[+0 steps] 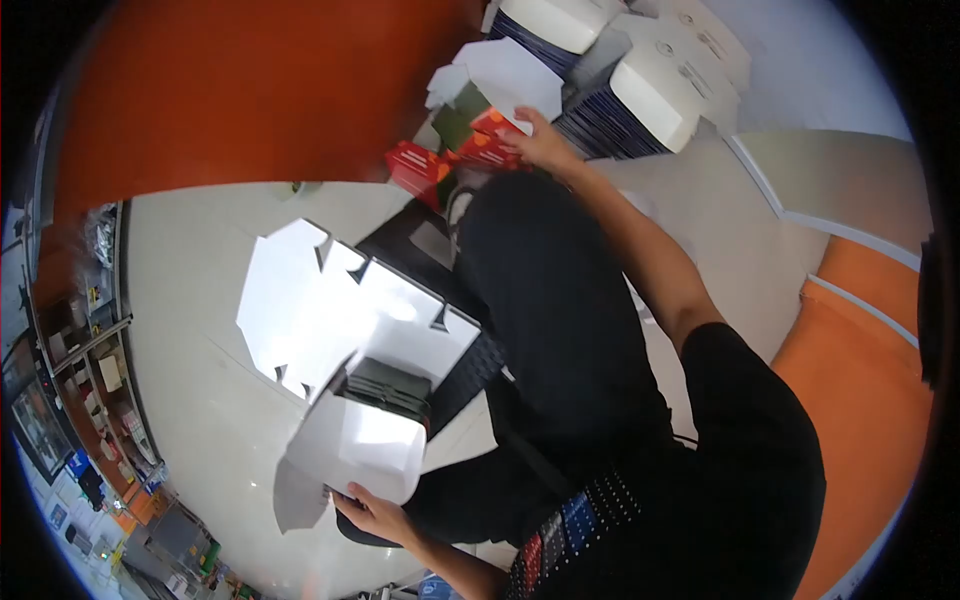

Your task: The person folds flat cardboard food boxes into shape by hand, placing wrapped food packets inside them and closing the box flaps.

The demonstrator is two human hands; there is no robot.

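My left hand [372, 516] grips the edge of an open white-lined carton [340, 460], fingers on one side and thumb out of clear sight. Several dark green folded packets [388, 388] lie stacked in the carton's opening. Beside it, a larger unfolded white carton [345, 312] with notched flaps lies spread out over a black surface. Stretched far out, my right hand [540, 142] has its fingers apart and rests against a red-and-orange box [490, 145]. Another red box [418, 170] sits close by, next to an open white flap [505, 75].
Stacks of dark-edged cartons [615, 120] with white tops stand beyond my right hand. An orange panel [260, 90] is at upper left. Shelves with goods [100, 370] line the far left. My bent legs [560, 290] lie between the hands, over a pale tiled floor [200, 330].
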